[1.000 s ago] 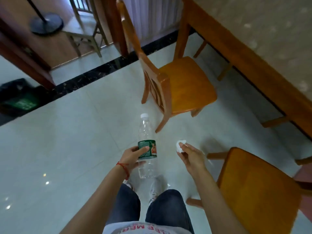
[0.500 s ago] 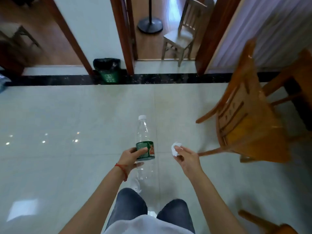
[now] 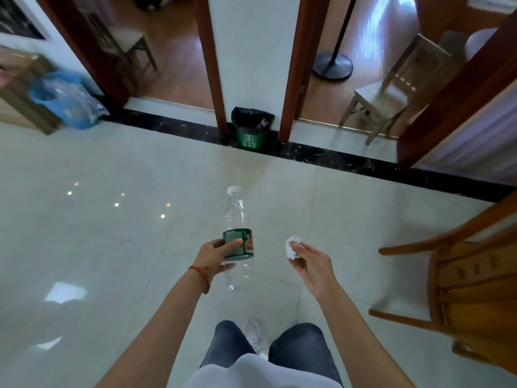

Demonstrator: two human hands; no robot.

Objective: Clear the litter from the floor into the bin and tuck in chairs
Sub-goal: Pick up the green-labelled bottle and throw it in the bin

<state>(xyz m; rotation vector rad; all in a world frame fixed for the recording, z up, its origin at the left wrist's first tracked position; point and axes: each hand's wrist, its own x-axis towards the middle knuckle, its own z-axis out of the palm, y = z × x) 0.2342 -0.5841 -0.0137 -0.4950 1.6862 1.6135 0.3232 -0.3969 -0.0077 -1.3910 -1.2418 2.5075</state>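
The pale tiled floor [image 3: 112, 247] fills most of the frame, glossy, with light spots reflected at centre left. A black marble strip [image 3: 349, 161] crosses it from upper left down to the right edge. Beyond the strip, two doorways with dark red-brown frames open onto wooden flooring.

At the lower right edge stands an orange wooden chair [image 3: 470, 289], blurred, its back rails turned toward the centre of the frame. A paler wooden chair [image 3: 391, 91] stands inside the right-hand doorway at upper right, near a black round stand base [image 3: 333, 65]. A blue container lined with clear plastic [image 3: 67, 100] sits at upper left.

The green bin [image 3: 251, 131], lined with a black bag, stands at upper centre against the wall section between the doorways, on the black strip.

The person's left hand [image 3: 215, 254], a red cord at the wrist, grips a clear plastic bottle [image 3: 237, 242] around its green label at centre frame, white cap pointing toward the bin. The right hand [image 3: 313, 264], just right of the bottle, pinches a small crumpled white tissue [image 3: 292, 247] between fingertips and thumb. Both items are held above the floor, well short of the bin.
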